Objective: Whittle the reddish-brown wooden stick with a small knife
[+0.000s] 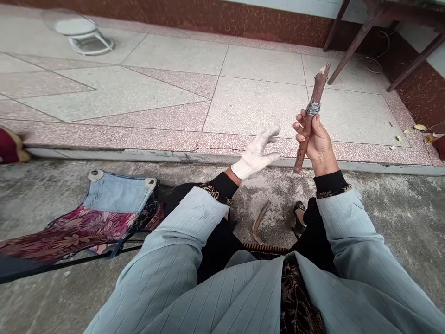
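My bare right hand (318,139) is closed round a rough brown stick (318,88) and holds it upright with a slight lean. Its top end is splintered and pale. Just above my fingers, a coil of grey wire (313,108) is wound round the stick. To the left, my left hand (259,150) wears a white knitted glove and holds nothing; its fingers and thumb are apart, pointing toward the stick without touching it. Below, between my feet, a curved tool with a wooden handle (257,227) lies on the concrete; its kind is hard to make out.
A raised tiled ledge (222,157) runs across in front of me. On the left stands a folding chair with denim and floral cloth (114,192). A white stool (83,35) is at the far left, and dark table legs (354,41) stand at the back right.
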